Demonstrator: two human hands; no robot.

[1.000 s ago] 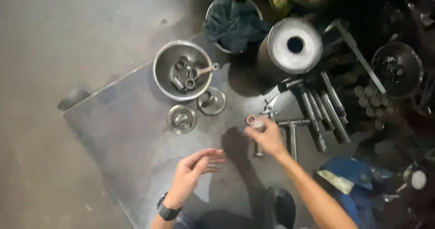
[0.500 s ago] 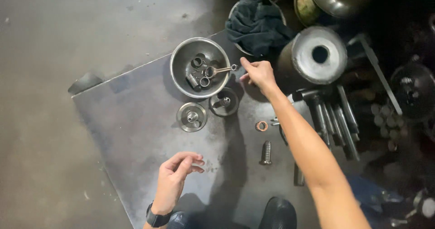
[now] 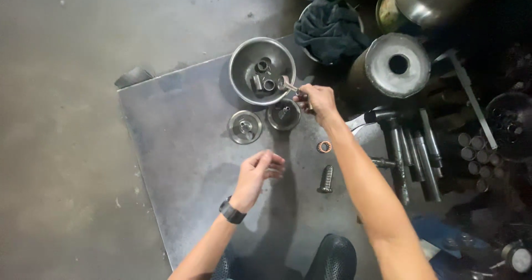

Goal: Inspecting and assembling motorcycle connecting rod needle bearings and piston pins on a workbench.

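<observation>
Grey metal sheet [image 3: 183,147] on concrete floor serves as work surface. Steel bowl [image 3: 262,70] at its far edge holds several dark fittings. Right hand [image 3: 317,98] reaches to bowl rim, fingers pinched on small metal part [image 3: 288,84] poised over rim. Left hand [image 3: 259,172] hovers empty above sheet, fingers loosely curled, apart. Step judged: sorting parts at bowl; next move calls for steady grip clear of rim. Nearby: two small round dishes [image 3: 244,126], bolt [image 3: 326,178], orange-edged bearing ring [image 3: 324,146].

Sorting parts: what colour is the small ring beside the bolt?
Orange-copper ring, dark inside; head view.
</observation>
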